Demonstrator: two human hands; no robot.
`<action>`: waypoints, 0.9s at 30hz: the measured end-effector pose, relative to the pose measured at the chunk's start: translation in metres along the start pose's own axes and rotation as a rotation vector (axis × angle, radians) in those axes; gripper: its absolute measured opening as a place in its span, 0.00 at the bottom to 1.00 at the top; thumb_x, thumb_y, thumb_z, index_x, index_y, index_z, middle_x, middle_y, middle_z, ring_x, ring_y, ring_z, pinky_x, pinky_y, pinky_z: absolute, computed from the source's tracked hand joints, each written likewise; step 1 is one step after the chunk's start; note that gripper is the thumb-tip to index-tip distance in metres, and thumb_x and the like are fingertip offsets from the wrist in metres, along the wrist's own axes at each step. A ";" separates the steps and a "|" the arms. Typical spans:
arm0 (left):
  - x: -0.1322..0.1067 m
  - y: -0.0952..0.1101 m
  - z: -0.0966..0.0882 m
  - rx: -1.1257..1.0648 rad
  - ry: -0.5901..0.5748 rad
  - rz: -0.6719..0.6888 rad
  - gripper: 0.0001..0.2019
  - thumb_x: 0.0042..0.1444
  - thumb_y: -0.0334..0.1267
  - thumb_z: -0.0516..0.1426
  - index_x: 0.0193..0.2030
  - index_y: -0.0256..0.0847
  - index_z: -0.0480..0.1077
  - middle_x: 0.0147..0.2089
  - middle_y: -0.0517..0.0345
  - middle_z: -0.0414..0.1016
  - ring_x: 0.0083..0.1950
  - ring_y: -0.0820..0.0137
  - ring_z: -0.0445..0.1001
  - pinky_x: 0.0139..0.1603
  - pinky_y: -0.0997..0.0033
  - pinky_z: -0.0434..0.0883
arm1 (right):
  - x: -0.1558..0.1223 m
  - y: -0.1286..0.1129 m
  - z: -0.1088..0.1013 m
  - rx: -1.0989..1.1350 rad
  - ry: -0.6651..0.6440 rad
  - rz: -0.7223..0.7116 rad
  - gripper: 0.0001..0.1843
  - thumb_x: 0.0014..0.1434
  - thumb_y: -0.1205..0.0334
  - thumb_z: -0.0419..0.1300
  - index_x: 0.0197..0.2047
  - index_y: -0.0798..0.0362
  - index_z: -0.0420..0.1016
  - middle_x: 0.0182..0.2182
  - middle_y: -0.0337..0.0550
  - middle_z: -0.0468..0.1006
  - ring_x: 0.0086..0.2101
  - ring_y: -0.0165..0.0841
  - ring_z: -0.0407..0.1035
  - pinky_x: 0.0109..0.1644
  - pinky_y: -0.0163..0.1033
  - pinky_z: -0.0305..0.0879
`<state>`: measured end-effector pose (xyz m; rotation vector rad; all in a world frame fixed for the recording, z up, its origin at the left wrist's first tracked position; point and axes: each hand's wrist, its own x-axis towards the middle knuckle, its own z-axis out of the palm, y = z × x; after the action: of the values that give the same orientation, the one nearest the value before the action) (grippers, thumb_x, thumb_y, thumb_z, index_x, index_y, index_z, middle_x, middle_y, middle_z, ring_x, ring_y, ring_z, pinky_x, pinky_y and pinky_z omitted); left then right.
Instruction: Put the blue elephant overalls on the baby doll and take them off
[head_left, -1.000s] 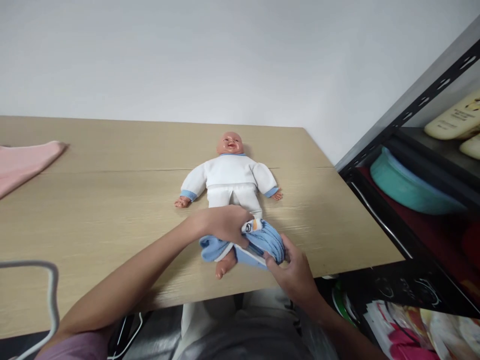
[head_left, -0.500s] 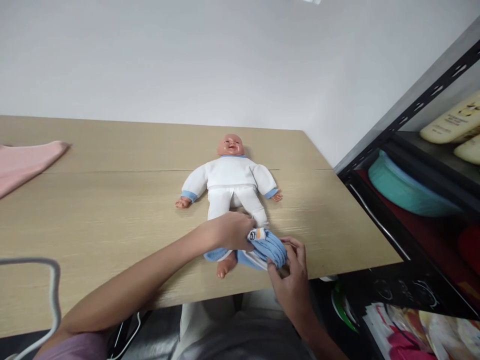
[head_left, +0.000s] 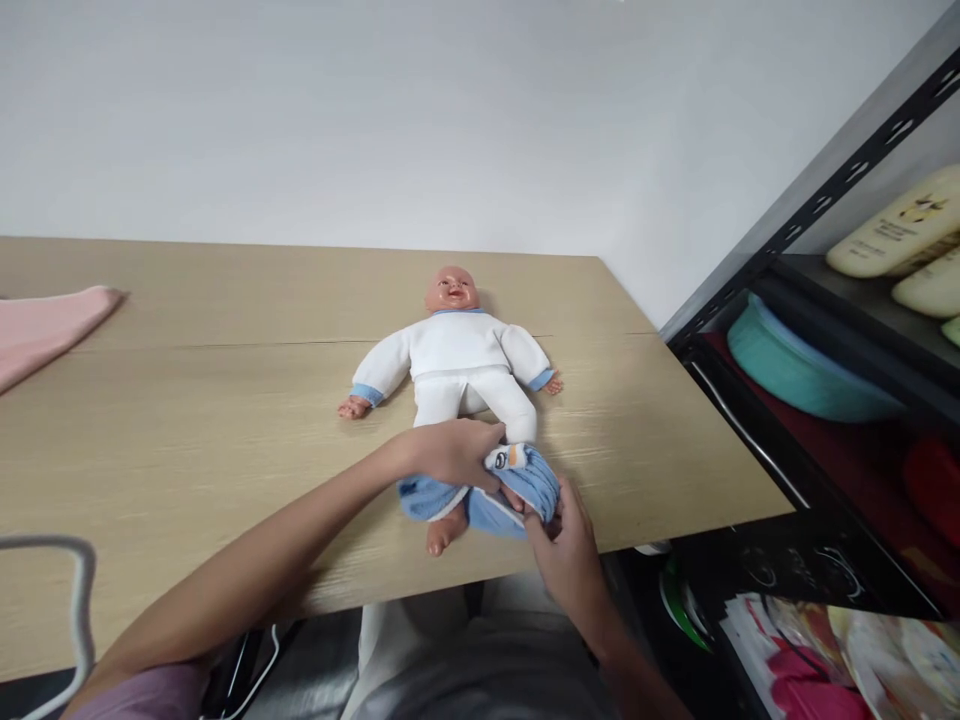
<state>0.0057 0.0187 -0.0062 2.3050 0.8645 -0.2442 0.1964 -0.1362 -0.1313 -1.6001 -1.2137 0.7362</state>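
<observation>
A baby doll (head_left: 461, 345) in a white top with blue cuffs lies on its back, head toward the wall. Blue trousers (head_left: 495, 513) with white trim are around its lower legs, and one bare foot (head_left: 446, 530) sticks out of a trouser leg. My left hand (head_left: 457, 452) reaches across the doll's legs and grips the bunched blue fabric beside a white label (head_left: 506, 457). On the other side of that bunch, my right hand (head_left: 564, 540) pinches the trouser leg's edge around the doll's other foot. That foot is mostly hidden by fabric and fingers.
The wooden table (head_left: 225, 400) meets a white wall. At far left lie a pink cloth (head_left: 52, 325) and a grey curved tube (head_left: 86, 590). To the right, a black shelf holds cream bottles (head_left: 896, 225) and a teal basin (head_left: 802, 365). Colourful packages (head_left: 817, 660) sit below.
The bunched trouser leg has moved slightly left, over the doll's foot, with my right hand following. Some of that foot now shows between my hands. The view has shifted slightly.
</observation>
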 end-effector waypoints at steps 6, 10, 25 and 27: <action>-0.001 0.003 -0.011 -0.138 -0.015 -0.005 0.20 0.54 0.43 0.70 0.50 0.41 0.73 0.47 0.53 0.82 0.43 0.59 0.81 0.40 0.67 0.71 | 0.008 0.000 0.000 0.255 -0.123 0.042 0.29 0.60 0.60 0.70 0.64 0.47 0.73 0.53 0.51 0.86 0.51 0.45 0.84 0.55 0.47 0.84; -0.003 -0.003 -0.014 -0.189 -0.015 0.121 0.13 0.55 0.39 0.70 0.46 0.42 0.76 0.43 0.56 0.82 0.40 0.62 0.80 0.38 0.68 0.70 | 0.017 0.001 -0.002 0.388 -0.179 0.005 0.35 0.61 0.65 0.70 0.70 0.44 0.68 0.64 0.51 0.82 0.61 0.44 0.81 0.66 0.48 0.80; 0.002 -0.026 -0.017 -0.056 0.142 0.410 0.16 0.64 0.50 0.71 0.33 0.40 0.79 0.29 0.59 0.76 0.28 0.70 0.66 0.32 0.68 0.61 | 0.109 -0.031 -0.056 -0.132 -0.699 -0.460 0.12 0.69 0.57 0.71 0.54 0.46 0.85 0.60 0.51 0.81 0.60 0.49 0.77 0.66 0.54 0.75; 0.000 -0.026 -0.019 -0.031 0.150 0.396 0.19 0.64 0.55 0.69 0.34 0.40 0.79 0.30 0.59 0.76 0.28 0.70 0.67 0.32 0.68 0.62 | 0.122 -0.036 -0.061 -0.191 -0.753 -0.515 0.16 0.67 0.52 0.74 0.55 0.46 0.84 0.59 0.51 0.81 0.59 0.49 0.77 0.64 0.53 0.75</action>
<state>-0.0119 0.0449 -0.0050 2.4286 0.4594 0.1147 0.2766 -0.0395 -0.0659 -1.0745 -2.1896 0.9266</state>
